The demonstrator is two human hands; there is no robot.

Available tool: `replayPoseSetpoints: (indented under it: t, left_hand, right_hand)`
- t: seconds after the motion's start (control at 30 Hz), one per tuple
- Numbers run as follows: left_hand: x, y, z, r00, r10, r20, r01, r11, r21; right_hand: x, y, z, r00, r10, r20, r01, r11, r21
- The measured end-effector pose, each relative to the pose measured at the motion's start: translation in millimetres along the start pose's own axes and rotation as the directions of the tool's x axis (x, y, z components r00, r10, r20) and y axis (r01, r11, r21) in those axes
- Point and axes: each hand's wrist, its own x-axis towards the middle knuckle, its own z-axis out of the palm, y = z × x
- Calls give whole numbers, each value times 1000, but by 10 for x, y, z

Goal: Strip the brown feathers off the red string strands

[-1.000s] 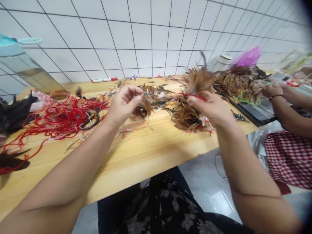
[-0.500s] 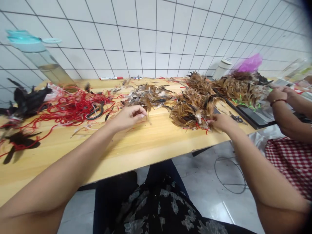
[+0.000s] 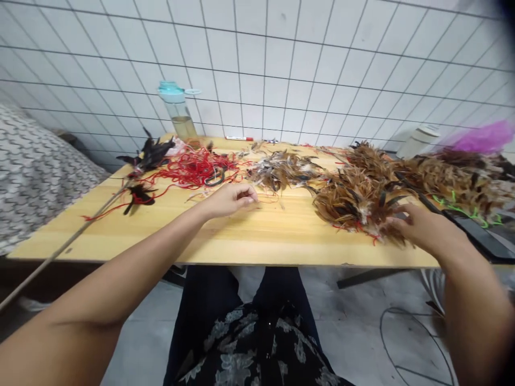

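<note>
My left hand (image 3: 234, 200) hovers over the middle of the table with thumb and fingertips pinched together; what they hold, if anything, is too small to make out. Just beyond it lies a loose heap of brown and white feathers (image 3: 284, 170). At the right, my right hand (image 3: 422, 225) has its fingers curled onto a small feather bunch (image 3: 396, 235), blurred, at the near right edge of a big pile of brown feather bunches (image 3: 346, 198). Red string ends (image 3: 372, 236) stick out of that pile.
Left of centre lie tangled red strings (image 3: 197, 167), black feathers (image 3: 147, 155) and a thin stick (image 3: 68, 244) jutting past the edge. A water bottle (image 3: 182, 118) and a red-and-white marker (image 3: 239, 139) are by the wall. More feathers (image 3: 454, 179) and a dark tray (image 3: 483, 236) stand right.
The view has swung left, so the co-worker's arms are out of sight and the stick shows. My right hand has shifted to the right edge of the feather pile; my left stays pinched.
</note>
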Motion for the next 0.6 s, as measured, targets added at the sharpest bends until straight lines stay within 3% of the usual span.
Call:
replayPoseSetpoints:
  t: [0.07,0.17,0.23,0.37,0.5,0.6]
  left_hand:
    - [0,13,-59,1000,0,-14,0,1000,6]
    - [14,0,-141,1000,-2,-20,4,996,90]
    - [30,-41,-179,999,-21,-46,30,980,196]
    - [105,-159,-148,992,-82,-100,111,936,333]
    - [251,-230,87,995,-45,-92,78,914,397]
    - [336,-253,286,998,-21,-56,44,889,455]
  right_hand:
    - [-79,-196,-196,996,-26,91,26,1000,-4]
    - [-199,-620,-407,992,-111,63,114,992,-55]
    - [-240,-944,-432,975,-220,11,220,973,-63]
    - [-178,-1570,-205,873,-482,-76,481,876,-28]
    - [-60,-2081,133,806,-575,-141,585,810,39]
    - [28,-2321,305,792,-581,-186,601,796,74]
